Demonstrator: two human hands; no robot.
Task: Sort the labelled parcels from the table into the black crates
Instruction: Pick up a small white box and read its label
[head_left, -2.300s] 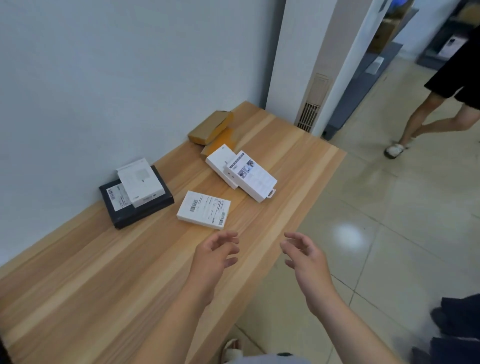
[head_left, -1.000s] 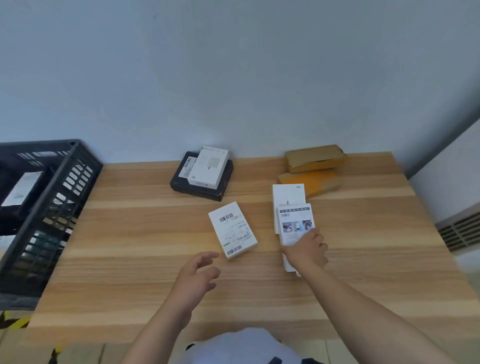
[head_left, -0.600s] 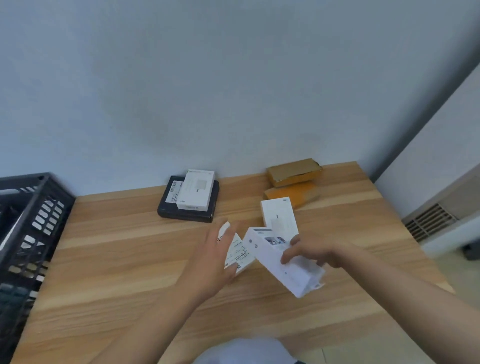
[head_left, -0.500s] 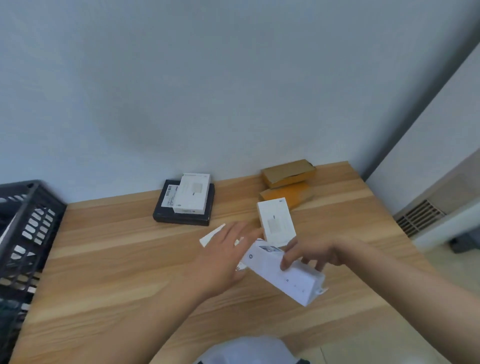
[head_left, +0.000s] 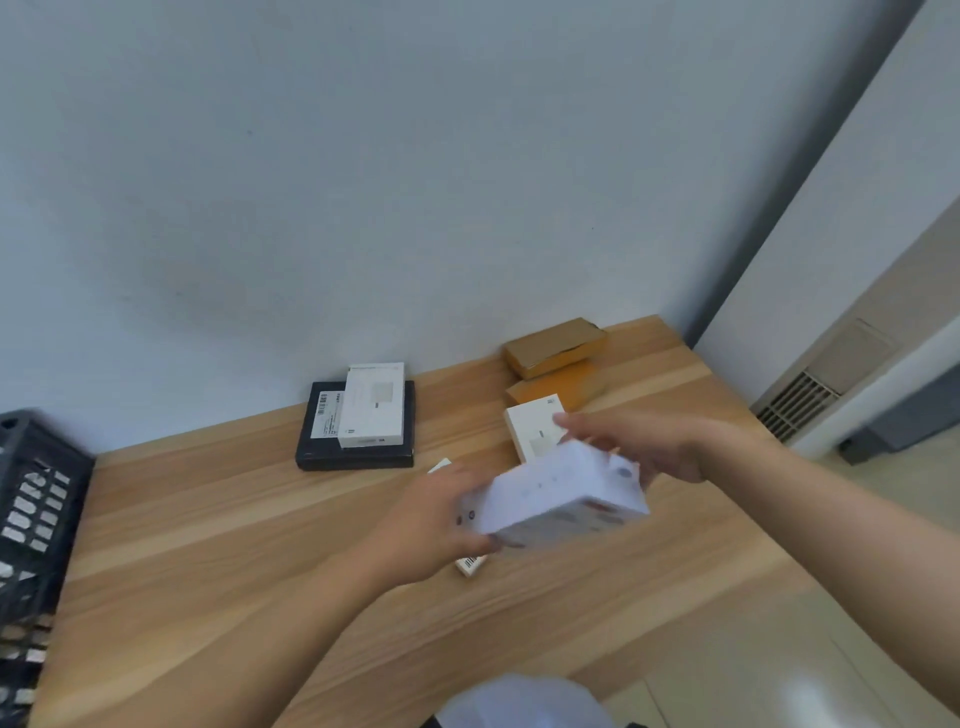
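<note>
A white parcel box is held up off the wooden table, between the two hands and blurred by motion. The left hand sits at its lower-left end, fingers curled under and around that end so the box rests in its grasp; the right hand is at the upper-right end, fingers spread fairly wide and reaching over the far top edge, touching the box, though the blur hides how firmly they close on it. The box's long axis runs from lower left to upper right, its broad face tilted up toward the camera and its right end raised. Beneath the left hand a flat white parcel with a barcode lies on the table, mostly hidden. Behind the right fingers lies another white box, and beyond it two brown cardboard parcels are stacked near the wall. Farther left a small white box rests on a black labelled box. A black crate stands at the table's left edge.
</note>
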